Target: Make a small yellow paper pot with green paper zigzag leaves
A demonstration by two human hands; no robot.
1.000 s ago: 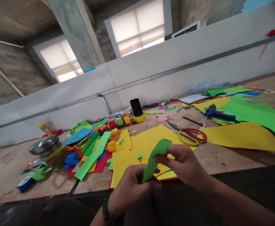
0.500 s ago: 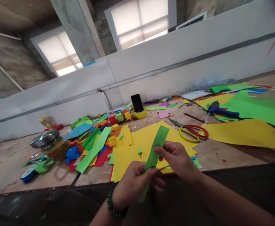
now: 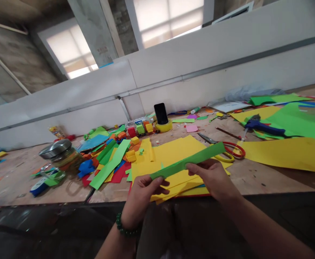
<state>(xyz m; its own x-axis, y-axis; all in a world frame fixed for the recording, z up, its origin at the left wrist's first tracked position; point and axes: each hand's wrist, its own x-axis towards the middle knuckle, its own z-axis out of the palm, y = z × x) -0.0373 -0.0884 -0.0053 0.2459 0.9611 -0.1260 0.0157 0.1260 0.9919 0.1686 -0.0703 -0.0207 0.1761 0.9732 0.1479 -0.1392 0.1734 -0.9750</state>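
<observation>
Over the yellow sheets (image 3: pixel 177 147), a green strip (image 3: pixel 181 164) spans both hands: the left hand (image 3: pixel 140 195) pinches its lower end at their near edge; the right hand (image 3: pixel 218 181) pinches it past mid-length, the free end slanting upward beyond the fingers.

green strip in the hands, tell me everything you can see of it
The strip is long, narrow and plain green, apparently thin paper or foam sheet. It is stretched out nearly straight, slanting upward to the right, above the yellow sheets. The left hand pinches its left end; the right hand grips its lower edge right of the middle. Its right end is free, partly hiding the scissors from view.
</observation>
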